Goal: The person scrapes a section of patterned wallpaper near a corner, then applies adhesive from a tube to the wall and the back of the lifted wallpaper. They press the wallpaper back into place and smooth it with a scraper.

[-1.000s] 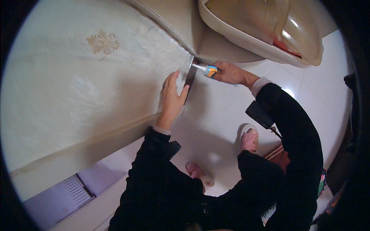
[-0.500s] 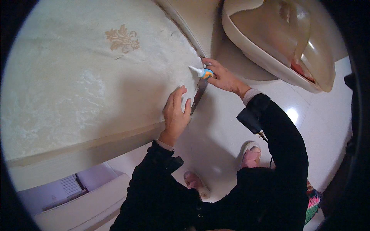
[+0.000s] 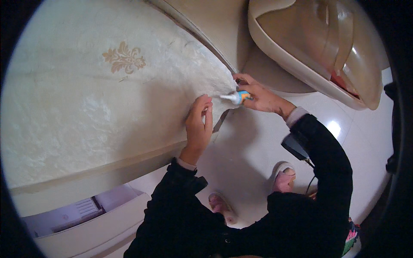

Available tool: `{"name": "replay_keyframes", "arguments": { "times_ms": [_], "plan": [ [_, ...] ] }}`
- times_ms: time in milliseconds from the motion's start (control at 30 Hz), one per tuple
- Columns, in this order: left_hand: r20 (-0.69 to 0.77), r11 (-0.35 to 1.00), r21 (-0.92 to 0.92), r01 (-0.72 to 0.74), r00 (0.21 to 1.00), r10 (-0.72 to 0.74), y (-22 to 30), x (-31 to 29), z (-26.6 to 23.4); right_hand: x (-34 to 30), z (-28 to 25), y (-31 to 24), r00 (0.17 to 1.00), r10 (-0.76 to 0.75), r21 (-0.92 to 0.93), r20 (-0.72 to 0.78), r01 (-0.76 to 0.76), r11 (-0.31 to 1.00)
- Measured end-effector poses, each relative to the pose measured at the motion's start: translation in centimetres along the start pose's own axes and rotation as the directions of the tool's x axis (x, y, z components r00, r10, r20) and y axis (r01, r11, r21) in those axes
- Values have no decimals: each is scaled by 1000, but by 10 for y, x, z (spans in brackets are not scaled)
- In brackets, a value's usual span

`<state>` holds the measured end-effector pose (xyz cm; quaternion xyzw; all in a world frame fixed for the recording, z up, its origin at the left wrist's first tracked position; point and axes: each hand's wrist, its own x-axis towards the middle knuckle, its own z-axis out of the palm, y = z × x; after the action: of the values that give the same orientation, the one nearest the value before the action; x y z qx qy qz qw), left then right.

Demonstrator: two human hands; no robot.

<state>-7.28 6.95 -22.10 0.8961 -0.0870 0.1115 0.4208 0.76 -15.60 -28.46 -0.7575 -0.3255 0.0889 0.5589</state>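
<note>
My right hand (image 3: 263,98) is closed round a small glue bottle (image 3: 244,97) with a blue and orange body. Its long white nozzle points left, over the edge of a cream covering (image 3: 159,103) with a tan leaf motif. My left hand (image 3: 199,124) is at that same edge, left of the nozzle tip. Its thumb and fingers are drawn together, with the covering's pale edge seemingly between them. A dark strip (image 3: 221,120) shows below the loose edge between my hands. My right fingertips rest by the covering's far corner.
A beige moulded seat (image 3: 297,64) with a clear plastic part and something red stands at the far right. Below lies a glossy pale tiled floor (image 3: 245,155), where my pink slippers (image 3: 284,178) show. A black box with a cord (image 3: 295,147) hangs by my right sleeve.
My right hand and the bottle have moved right and nearer to me. My left thumb and fingers have come closer together. The whole view has shifted slightly.
</note>
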Motion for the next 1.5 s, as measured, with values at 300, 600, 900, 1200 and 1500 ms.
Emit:
{"name": "replay_keyframes", "arguments": {
  "times_ms": [300,600,900,1200,1500],
  "plan": [
    [114,971,-180,157,984,-138,46,23,-6,-49,1,-84,977,-146,-291,158,187,938],
    [8,970,195,142,989,-146,56,18,-54,-47,5,-126,971,-234,-115,58,239,964],
    [-183,928,-352,119,964,-193,53,6,-47,-9,-9,-92,977,134,-120,-165,-155,981],
    [-185,852,-480,212,924,-334,60,-1,-48,20,-18,-104,992,-59,-344,-116,16,939],
    [-299,933,-345,104,930,-214,55,-10,-49,33,-18,-98,999,48,-336,-5,-47,941]
  ]
}}
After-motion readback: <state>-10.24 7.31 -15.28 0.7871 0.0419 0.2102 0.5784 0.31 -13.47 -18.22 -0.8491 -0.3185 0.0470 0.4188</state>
